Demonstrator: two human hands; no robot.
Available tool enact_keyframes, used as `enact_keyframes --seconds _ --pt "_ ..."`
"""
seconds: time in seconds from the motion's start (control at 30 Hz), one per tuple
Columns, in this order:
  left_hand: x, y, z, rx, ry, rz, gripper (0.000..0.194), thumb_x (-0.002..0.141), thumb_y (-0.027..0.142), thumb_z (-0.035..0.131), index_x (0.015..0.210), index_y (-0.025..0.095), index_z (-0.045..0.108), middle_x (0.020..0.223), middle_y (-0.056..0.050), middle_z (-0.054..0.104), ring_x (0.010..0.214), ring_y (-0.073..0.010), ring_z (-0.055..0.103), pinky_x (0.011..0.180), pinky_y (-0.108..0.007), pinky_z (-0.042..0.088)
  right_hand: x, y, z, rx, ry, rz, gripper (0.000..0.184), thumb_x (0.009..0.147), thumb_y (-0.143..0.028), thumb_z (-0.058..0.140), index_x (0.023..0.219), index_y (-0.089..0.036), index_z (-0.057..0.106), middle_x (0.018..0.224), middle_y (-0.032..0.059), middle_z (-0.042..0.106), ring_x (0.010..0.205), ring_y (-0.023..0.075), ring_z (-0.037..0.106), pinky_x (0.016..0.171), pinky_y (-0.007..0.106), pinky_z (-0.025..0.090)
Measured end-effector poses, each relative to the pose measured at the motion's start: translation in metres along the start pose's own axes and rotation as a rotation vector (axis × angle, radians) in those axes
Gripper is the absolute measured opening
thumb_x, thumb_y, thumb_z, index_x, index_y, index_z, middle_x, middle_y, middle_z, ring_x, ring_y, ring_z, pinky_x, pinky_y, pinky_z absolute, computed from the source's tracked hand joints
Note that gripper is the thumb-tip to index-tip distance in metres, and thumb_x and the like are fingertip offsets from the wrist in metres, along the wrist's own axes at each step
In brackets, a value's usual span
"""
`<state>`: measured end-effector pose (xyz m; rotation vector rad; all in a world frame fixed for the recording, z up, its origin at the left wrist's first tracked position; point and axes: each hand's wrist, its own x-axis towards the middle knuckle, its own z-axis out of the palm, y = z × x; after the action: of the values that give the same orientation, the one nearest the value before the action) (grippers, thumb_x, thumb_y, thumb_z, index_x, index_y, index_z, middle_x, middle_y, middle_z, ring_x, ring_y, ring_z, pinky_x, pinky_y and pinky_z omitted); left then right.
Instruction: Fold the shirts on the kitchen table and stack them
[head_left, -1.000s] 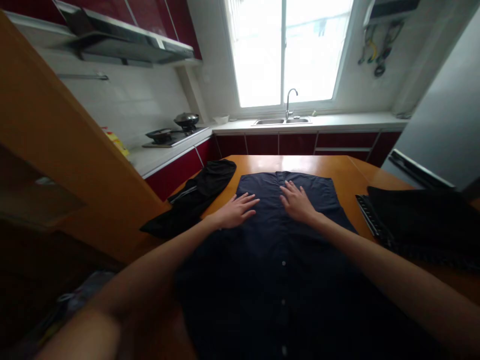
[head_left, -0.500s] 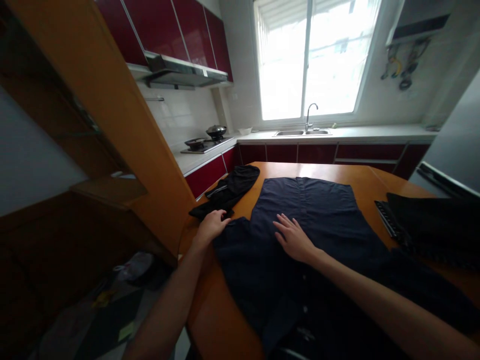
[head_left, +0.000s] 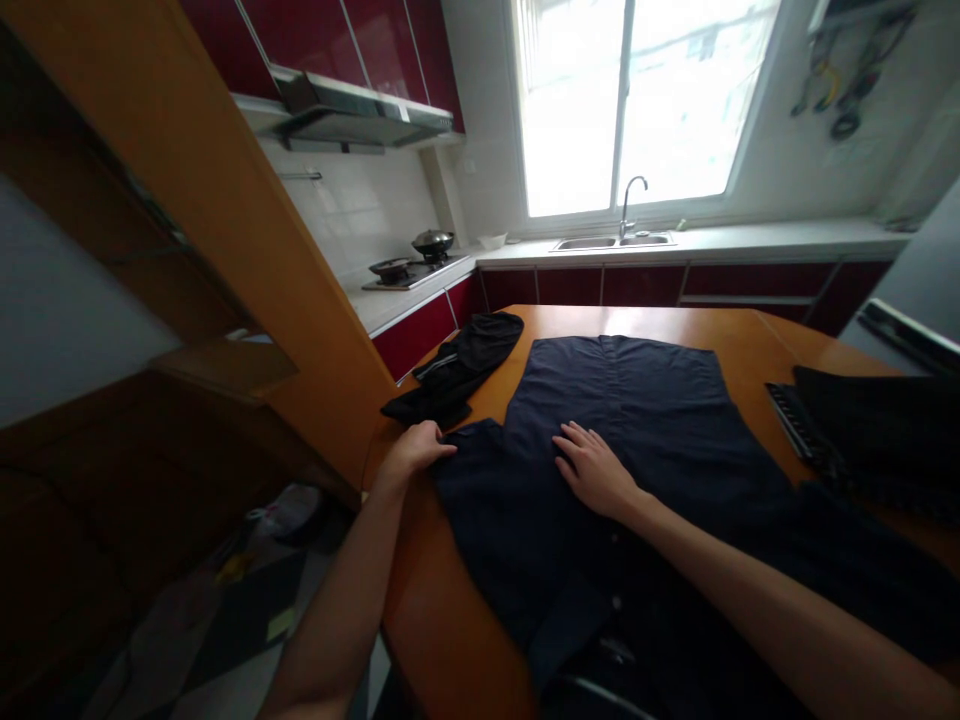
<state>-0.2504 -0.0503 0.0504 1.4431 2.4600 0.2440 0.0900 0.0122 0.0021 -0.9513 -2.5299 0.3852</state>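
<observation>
A dark navy button-up shirt (head_left: pixel 660 420) is spread over the wooden table (head_left: pixel 720 322), its hem toward the window and its collar close to me. My left hand (head_left: pixel 417 450) is closed at the cuff edge of the short sleeve on the left, thumb along the cloth and fingers curled. My right hand (head_left: pixel 596 472) rests flat on the shirt, left of its middle, fingers slightly spread. Small pale buttons show below the right wrist. Beyond my left hand lies a crumpled black garment (head_left: pixel 472 355).
A folded black garment (head_left: pixel 885 420) lies on the table's right side. To the left, a wooden cabinet frame (head_left: pixel 300 250) stands close by the table. Behind are a stove with pans (head_left: pixel 433 243), a sink (head_left: pixel 585 244) and a window. A bag (head_left: pixel 289 515) is on the floor.
The view has tilted down slightly. My left hand's fingers are more curled in at the sleeve edge. The right hand stays flat on the shirt, which lies as before.
</observation>
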Motion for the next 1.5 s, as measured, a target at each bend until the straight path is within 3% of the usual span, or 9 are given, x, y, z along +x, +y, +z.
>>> enact_keyframes --seconds 0.13,0.3,0.47,0.63,0.83,1.03,1.2,1.37,1.5 --pt "-0.007 0.003 -0.005 -0.108 -0.054 0.035 0.019 0.069 0.036 0.071 0.065 0.019 0.063 0.071 -0.002 0.069 0.073 -0.0214 0.067 0.057 -0.024 0.042 0.000 0.001 0.001 -0.007 0.012 -0.004 0.045 0.099 -0.034 0.044 0.136 -0.015 0.061 0.152 0.0163 0.049 0.146 0.0294 0.037 0.120 0.051 0.029" --pt "-0.023 0.021 -0.027 -0.360 -0.079 0.152 0.031 0.079 0.046 0.059 0.081 0.017 0.068 0.074 -0.001 0.068 0.068 -0.0169 0.062 0.057 -0.023 0.044 -0.001 -0.002 -0.003 0.010 0.073 -0.026 0.041 0.097 -0.029 0.046 0.131 -0.015 0.065 0.146 0.0162 0.055 0.142 0.0295 0.043 0.120 0.049 0.030" --pt "-0.046 0.080 -0.045 -0.555 -0.221 0.355 0.042 0.079 0.056 0.065 0.090 0.017 0.069 0.072 0.000 0.066 0.058 -0.0136 0.057 0.049 -0.022 0.040 -0.002 -0.011 -0.013 0.274 0.205 -0.026 0.039 0.099 -0.031 0.042 0.131 -0.021 0.062 0.126 0.0111 0.068 0.119 0.0245 0.061 0.106 0.041 0.046" --pt "-0.041 0.127 -0.023 -0.496 -0.483 0.562 0.049 0.082 0.063 0.064 0.101 0.018 0.068 0.085 -0.005 0.073 0.059 -0.0138 0.064 0.049 -0.021 0.041 -0.004 -0.011 -0.014 0.621 0.164 0.145 0.056 0.103 -0.048 0.031 0.151 -0.020 0.038 0.091 0.0047 0.073 0.071 0.0207 0.069 0.074 0.036 0.056" --pt "0.008 0.097 0.010 -0.439 -0.020 0.570 0.035 0.083 0.048 0.063 0.092 0.015 0.071 0.090 -0.008 0.074 0.076 -0.0180 0.065 0.068 -0.026 0.050 -0.003 -0.006 -0.006 0.562 0.119 0.179 0.049 0.095 -0.043 0.053 0.139 -0.021 0.052 0.082 0.0016 0.071 0.068 0.0190 0.066 0.070 0.032 0.052" --pt "0.030 0.069 0.014 -0.321 -0.233 0.608 0.039 0.082 0.052 0.064 0.089 0.014 0.071 0.084 -0.005 0.070 0.076 -0.0183 0.062 0.070 -0.027 0.047 -0.003 -0.009 -0.002 0.388 0.061 0.160 0.037 0.088 -0.028 0.061 0.124 -0.024 0.065 0.080 0.0000 0.068 0.066 0.0168 0.061 0.065 0.029 0.046" --pt "0.034 0.064 0.017 -0.266 -0.314 0.688 0.044 0.085 0.057 0.063 0.090 0.014 0.070 0.081 -0.003 0.066 0.075 -0.0171 0.058 0.069 -0.026 0.044 -0.006 -0.016 -0.011 0.509 0.168 -0.047 0.024 0.090 -0.019 0.052 0.100 -0.021 0.073 0.086 0.0030 0.068 0.071 0.0158 0.060 0.067 0.028 0.046" --pt "0.036 0.065 0.021 -0.173 -0.280 0.744 0.043 0.090 0.055 0.058 0.081 0.014 0.069 0.078 -0.003 0.059 0.073 -0.0164 0.055 0.069 -0.026 0.043 -0.006 -0.018 -0.014 0.525 0.289 -0.084 0.023 0.091 -0.019 0.050 0.096 -0.020 0.073 0.084 0.0035 0.067 0.073 0.0164 0.060 0.066 0.028 0.045" --pt "0.040 0.065 0.026 -0.105 -0.184 0.740 0.035 0.090 0.044 0.061 0.074 0.015 0.068 0.078 -0.002 0.056 0.070 -0.0146 0.055 0.068 -0.025 0.045 -0.007 -0.012 -0.009 0.407 0.132 0.001 0.023 0.088 -0.020 0.053 0.097 -0.020 0.074 0.086 0.0032 0.072 0.072 0.0170 0.063 0.069 0.028 0.046"
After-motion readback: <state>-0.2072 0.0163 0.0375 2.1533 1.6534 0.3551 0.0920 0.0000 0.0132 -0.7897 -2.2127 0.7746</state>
